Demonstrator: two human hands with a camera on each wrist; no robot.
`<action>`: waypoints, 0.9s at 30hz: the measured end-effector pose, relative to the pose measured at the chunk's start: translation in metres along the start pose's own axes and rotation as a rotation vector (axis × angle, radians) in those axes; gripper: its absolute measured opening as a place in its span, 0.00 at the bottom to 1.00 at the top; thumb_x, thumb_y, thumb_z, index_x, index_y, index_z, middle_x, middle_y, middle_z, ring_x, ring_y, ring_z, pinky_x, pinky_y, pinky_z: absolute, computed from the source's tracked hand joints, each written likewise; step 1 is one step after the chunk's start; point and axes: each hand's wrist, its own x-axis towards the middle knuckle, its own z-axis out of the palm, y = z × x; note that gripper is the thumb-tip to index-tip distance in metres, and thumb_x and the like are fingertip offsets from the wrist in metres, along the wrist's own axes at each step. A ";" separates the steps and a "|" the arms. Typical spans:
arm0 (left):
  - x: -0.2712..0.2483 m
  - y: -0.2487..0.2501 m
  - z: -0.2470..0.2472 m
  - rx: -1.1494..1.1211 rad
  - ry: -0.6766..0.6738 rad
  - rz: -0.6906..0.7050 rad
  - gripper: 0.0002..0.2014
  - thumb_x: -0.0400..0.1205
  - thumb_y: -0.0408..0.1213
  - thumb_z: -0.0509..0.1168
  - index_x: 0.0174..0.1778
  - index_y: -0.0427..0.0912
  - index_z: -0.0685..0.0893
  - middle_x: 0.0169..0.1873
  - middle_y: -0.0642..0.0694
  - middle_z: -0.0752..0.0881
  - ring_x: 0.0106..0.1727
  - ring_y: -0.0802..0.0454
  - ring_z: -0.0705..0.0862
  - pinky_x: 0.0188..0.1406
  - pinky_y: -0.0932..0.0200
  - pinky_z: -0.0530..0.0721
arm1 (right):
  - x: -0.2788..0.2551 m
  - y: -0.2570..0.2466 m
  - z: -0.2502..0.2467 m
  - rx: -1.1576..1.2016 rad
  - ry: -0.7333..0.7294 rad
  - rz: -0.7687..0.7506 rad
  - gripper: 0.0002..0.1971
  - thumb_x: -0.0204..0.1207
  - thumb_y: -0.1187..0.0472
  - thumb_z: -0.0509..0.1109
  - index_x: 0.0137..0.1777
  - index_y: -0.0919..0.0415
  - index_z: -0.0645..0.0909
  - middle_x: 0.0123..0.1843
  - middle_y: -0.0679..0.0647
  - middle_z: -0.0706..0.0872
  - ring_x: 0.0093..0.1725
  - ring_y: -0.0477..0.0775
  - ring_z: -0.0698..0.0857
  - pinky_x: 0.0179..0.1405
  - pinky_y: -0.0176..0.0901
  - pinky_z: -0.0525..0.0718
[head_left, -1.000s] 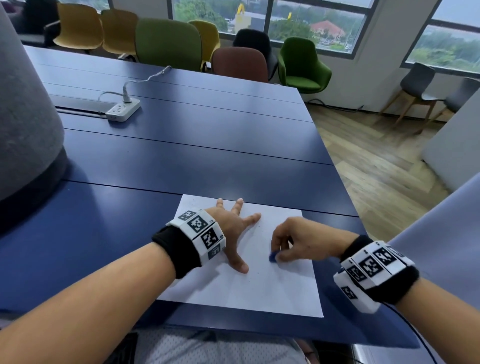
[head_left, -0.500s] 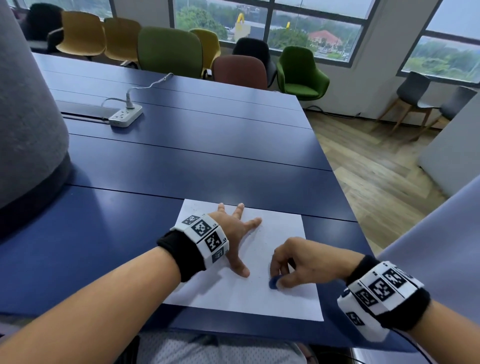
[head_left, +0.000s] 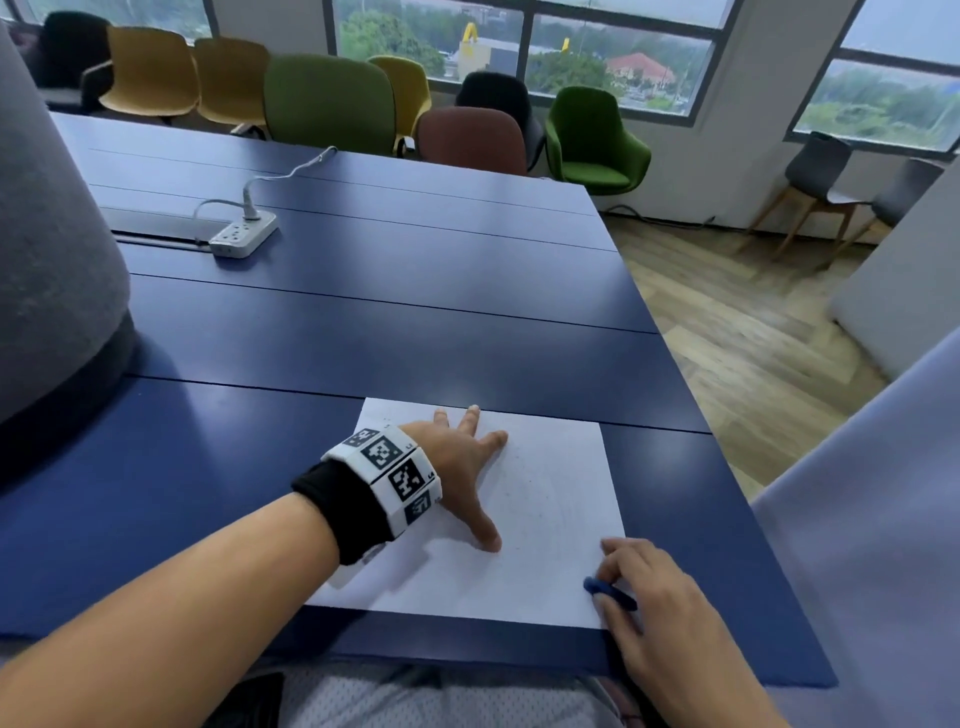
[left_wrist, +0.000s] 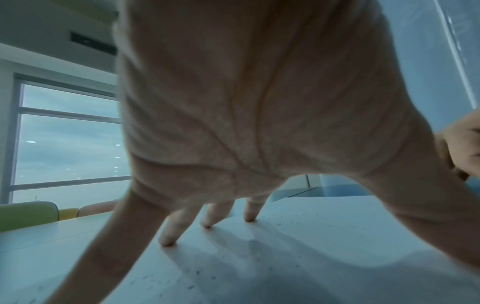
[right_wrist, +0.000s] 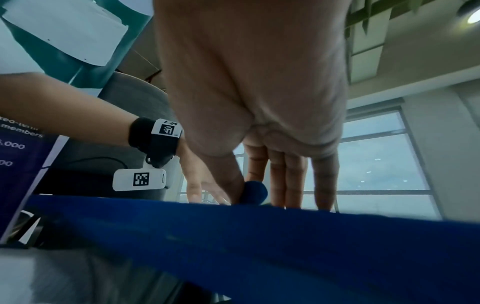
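Blue object (head_left: 597, 587) mostly hidden by fingers of right hand (head_left: 660, 618).

Behind the fingers of my left hand (head_left: 460, 460) I wear a black cloth band (head_left: 343, 506) round the wrist. Nearer the fingers, a ring of white blocks (head_left: 395, 470) sits on it, each printed with a black square code. Under that wrist hangs a white box (right_wrist: 139, 180) with one such code, a thin black cable (right_wrist: 103, 158) curving beside it. My forearms are bare.
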 end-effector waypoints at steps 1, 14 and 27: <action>-0.004 0.002 0.002 -0.003 0.002 -0.006 0.62 0.64 0.71 0.74 0.86 0.55 0.45 0.86 0.47 0.35 0.86 0.36 0.42 0.77 0.32 0.66 | -0.003 -0.001 0.004 0.004 0.044 -0.006 0.14 0.65 0.61 0.82 0.40 0.48 0.79 0.52 0.39 0.85 0.47 0.46 0.86 0.43 0.37 0.80; -0.039 0.075 0.098 0.021 0.235 0.338 0.44 0.79 0.74 0.30 0.87 0.51 0.46 0.86 0.52 0.38 0.86 0.41 0.37 0.80 0.25 0.43 | -0.009 0.003 0.008 0.086 0.176 0.074 0.17 0.61 0.60 0.84 0.40 0.42 0.80 0.55 0.32 0.86 0.54 0.38 0.82 0.50 0.42 0.81; -0.036 0.078 0.111 -0.015 0.306 0.300 0.40 0.83 0.71 0.35 0.85 0.51 0.62 0.86 0.45 0.57 0.86 0.39 0.52 0.74 0.32 0.48 | -0.009 -0.002 0.009 0.123 0.121 0.164 0.14 0.64 0.59 0.83 0.41 0.42 0.81 0.58 0.27 0.82 0.56 0.46 0.86 0.51 0.43 0.81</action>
